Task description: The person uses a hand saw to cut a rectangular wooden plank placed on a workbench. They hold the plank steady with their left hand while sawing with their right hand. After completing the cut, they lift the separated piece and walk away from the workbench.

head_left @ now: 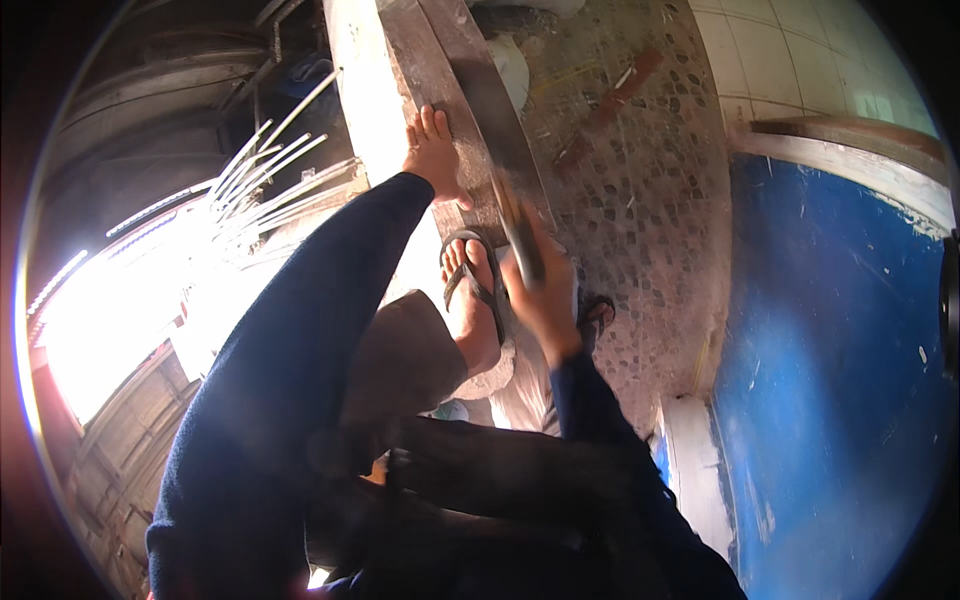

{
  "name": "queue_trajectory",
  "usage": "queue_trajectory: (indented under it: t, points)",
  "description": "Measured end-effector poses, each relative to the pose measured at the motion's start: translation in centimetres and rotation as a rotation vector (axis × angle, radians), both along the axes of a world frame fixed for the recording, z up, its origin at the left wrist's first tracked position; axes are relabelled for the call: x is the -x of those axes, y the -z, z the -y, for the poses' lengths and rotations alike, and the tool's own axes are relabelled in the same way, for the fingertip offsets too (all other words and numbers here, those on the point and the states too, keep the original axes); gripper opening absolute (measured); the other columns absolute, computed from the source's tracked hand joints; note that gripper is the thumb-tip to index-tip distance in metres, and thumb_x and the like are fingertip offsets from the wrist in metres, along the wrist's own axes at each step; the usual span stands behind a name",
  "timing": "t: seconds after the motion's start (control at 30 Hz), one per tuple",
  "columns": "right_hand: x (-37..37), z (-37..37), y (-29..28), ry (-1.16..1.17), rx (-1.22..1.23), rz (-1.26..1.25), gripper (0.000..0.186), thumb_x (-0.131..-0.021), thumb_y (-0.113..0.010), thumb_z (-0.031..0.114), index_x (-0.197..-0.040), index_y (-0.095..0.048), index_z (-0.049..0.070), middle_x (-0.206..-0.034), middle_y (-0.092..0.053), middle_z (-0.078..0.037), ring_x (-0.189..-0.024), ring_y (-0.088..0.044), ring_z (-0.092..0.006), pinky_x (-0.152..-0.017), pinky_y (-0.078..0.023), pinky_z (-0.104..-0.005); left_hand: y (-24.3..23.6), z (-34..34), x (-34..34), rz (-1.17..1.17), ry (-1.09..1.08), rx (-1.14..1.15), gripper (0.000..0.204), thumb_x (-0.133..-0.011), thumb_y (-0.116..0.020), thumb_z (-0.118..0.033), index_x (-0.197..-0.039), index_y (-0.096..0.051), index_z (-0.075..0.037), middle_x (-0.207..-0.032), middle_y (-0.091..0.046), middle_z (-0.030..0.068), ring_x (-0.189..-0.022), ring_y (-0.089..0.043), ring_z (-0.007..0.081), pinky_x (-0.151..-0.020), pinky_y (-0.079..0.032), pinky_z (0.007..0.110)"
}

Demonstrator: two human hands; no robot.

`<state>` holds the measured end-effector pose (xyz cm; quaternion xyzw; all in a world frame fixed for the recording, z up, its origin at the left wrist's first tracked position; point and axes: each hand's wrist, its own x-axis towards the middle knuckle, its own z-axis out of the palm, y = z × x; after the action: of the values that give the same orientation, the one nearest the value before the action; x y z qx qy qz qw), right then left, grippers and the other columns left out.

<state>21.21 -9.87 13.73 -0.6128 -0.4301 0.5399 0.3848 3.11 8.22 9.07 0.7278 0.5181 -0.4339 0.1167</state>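
Observation:
My left hand (pixel 432 160) lies on a long brown wooden board (pixel 460 95), fingers apart and pressed down near its pale edge. My right hand (pixel 540 290) grips a dark, elongated tool (pixel 523 240), blurred by motion, angled over the board beside my left hand. Exactly what kind of tool it is, I cannot tell. Just below the board, my foot in a black flip-flop (pixel 470 300) rests on a ledge, with part of another sandalled foot (pixel 598 318) showing right of my right wrist.
Several thin pale rods (pixel 270 175) jut out at the left, by a glaring bright opening (pixel 100 310). Pebble-patterned floor (pixel 650 230) runs along the right, with a reddish-brown strip (pixel 620 95) on it. A scuffed blue panel (pixel 830 350) and white tiles (pixel 775 50) border the right side.

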Motion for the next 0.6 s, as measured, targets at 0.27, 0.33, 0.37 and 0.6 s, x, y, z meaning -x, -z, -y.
queue_trajectory:
  t: [0.27, 0.33, 0.37, 0.6]
  points:
    - [-2.5, 9.6, -6.6, -0.038, -0.031, -0.017, 0.063, -0.090, -0.060, 0.003, -0.152, -0.048, 0.007, -0.122, -0.070, -0.023, -0.114, -0.071, -0.0335, -0.092, -0.056, -0.0393, 0.2, 0.7, 1.0, -0.026, -0.054, 0.033, 0.161, -0.059, -0.091, -0.067, -0.153, 0.003, 0.024, -0.161, 0.000, 0.0478, -0.154, -0.004, 0.0578, -0.127, -0.013, 0.058]
    - [-3.3, 10.4, -4.9, -0.050, -0.076, -0.005, 0.063, -0.089, -0.061, 0.003, -0.152, -0.049, 0.008, -0.126, -0.069, -0.021, -0.116, -0.070, -0.0339, -0.093, -0.056, -0.0393, 0.3, 0.5, 1.2, -0.032, -0.024, 0.016, 0.163, -0.059, -0.087, -0.073, -0.153, 0.003, 0.024, -0.160, 0.000, 0.0498, -0.153, -0.007, 0.0605, -0.126, -0.013, 0.061]
    - [-2.8, 10.8, -2.7, -0.021, -0.108, 0.054, 0.060, -0.090, -0.062, 0.006, -0.149, -0.051, 0.006, -0.120, -0.072, -0.022, -0.113, -0.072, -0.0349, -0.089, -0.057, -0.0393, 0.5, 0.8, 0.9, -0.029, -0.022, 0.023, 0.163, -0.059, -0.088, -0.074, -0.153, 0.003, 0.024, -0.160, 0.000, 0.0497, -0.153, -0.006, 0.0602, -0.126, -0.013, 0.061]
    - [1.6, 1.0, -0.1, -0.023, 0.026, 0.055, 0.083, -0.084, -0.072, 0.015, -0.158, -0.038, 0.021, -0.104, -0.072, -0.023, -0.084, -0.070, -0.0451, -0.073, -0.057, -0.0501, 0.9, 0.9, -0.6, -0.055, 0.001, 0.025, 0.162, -0.059, -0.088, -0.073, -0.154, 0.002, 0.023, -0.161, -0.001, 0.0483, -0.154, -0.002, 0.0581, -0.126, -0.011, 0.061]
